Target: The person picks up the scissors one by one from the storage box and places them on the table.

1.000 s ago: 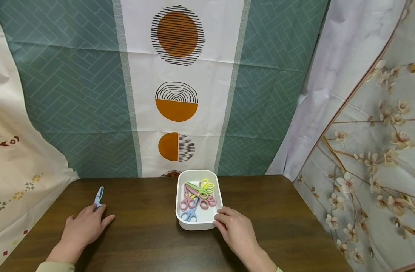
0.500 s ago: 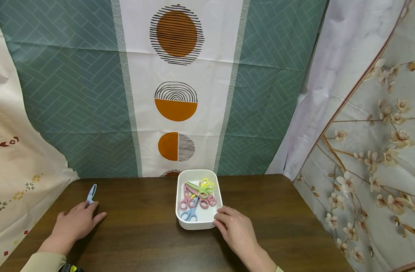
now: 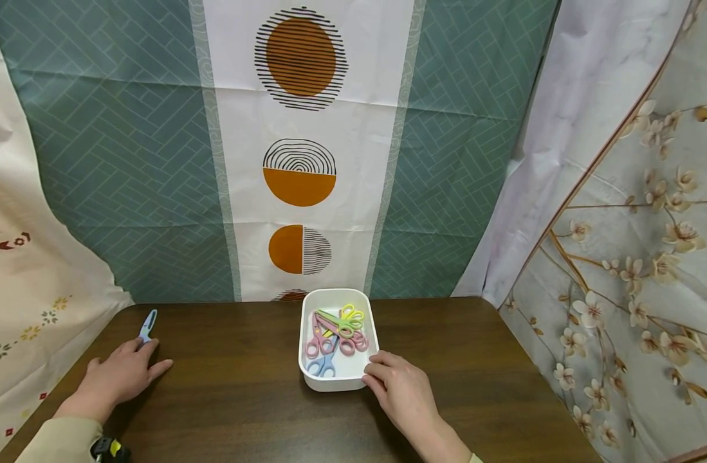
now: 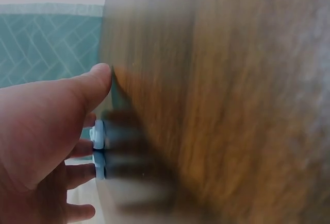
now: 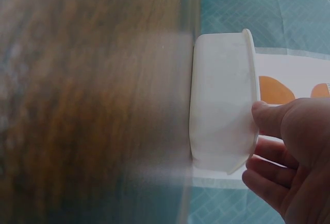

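Note:
On the table's left side, my left hand [image 3: 113, 378] lies over the handles of light blue scissors [image 3: 148, 326]; the blade end points away from me. In the left wrist view the extended fingers of that hand touch the blue scissor handles [image 4: 99, 135], thumb apart from them. My right hand [image 3: 401, 392] holds the near right corner of a white plastic box [image 3: 337, 386], thumb and fingers at its rim. Inside the box lie several children's scissors: a blue pair [image 3: 323, 365], pink pairs [image 3: 347, 346], a green pair [image 3: 334, 321] and a yellow pair [image 3: 353, 314].
The dark wooden table [image 3: 243, 386] runs back to a green and white patterned curtain [image 3: 307, 218]. A cream cloth [image 3: 40, 283] hangs along the left edge, and a floral cloth [image 3: 631, 308] along the right. A watch [image 3: 109, 448] shows at the left wrist.
My left hand has slid leftward and slightly away from me, and the light blue scissors have moved along the table with it. The right hand and the white box stay in place.

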`<state>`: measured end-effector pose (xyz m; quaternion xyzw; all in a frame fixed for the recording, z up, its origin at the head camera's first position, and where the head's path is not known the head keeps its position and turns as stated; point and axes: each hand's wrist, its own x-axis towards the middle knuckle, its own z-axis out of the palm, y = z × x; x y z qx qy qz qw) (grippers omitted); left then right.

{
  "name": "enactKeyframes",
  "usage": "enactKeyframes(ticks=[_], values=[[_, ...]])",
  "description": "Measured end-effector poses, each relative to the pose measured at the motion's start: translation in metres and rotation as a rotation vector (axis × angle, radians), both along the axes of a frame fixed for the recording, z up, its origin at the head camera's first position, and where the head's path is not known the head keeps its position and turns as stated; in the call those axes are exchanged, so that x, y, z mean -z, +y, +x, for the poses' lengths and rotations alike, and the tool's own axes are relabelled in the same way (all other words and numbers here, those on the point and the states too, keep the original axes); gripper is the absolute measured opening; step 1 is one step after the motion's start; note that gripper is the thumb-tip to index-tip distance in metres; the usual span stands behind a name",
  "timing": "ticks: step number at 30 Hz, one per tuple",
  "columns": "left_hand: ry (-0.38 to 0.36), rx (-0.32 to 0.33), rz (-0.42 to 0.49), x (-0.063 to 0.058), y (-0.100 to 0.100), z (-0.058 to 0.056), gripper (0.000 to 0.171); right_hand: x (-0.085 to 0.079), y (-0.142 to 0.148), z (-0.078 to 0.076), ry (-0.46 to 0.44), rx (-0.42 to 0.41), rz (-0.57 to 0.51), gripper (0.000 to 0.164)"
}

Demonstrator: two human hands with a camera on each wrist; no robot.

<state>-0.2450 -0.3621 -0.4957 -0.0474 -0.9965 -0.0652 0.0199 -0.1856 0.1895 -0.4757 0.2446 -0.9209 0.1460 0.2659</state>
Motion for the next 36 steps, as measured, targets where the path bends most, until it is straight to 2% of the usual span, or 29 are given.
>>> enactKeyframes(ticks=[8, 16, 36], values=[[-0.019, -0.014, 0.023, 0.001, -0.008, -0.005, 0.089, 0.000, 0.000, 0.000, 0.010, -0.002, -0.002, 0.010], [-0.004, -0.015, 0.034, 0.002, -0.015, -0.009, 0.088, 0.000, 0.000, 0.000, 0.004, 0.008, 0.002, 0.010], [-0.011, -0.025, 0.023, 0.002, -0.017, -0.009, 0.090, -0.001, 0.000, 0.000, -0.009, 0.007, 0.004, 0.010]])
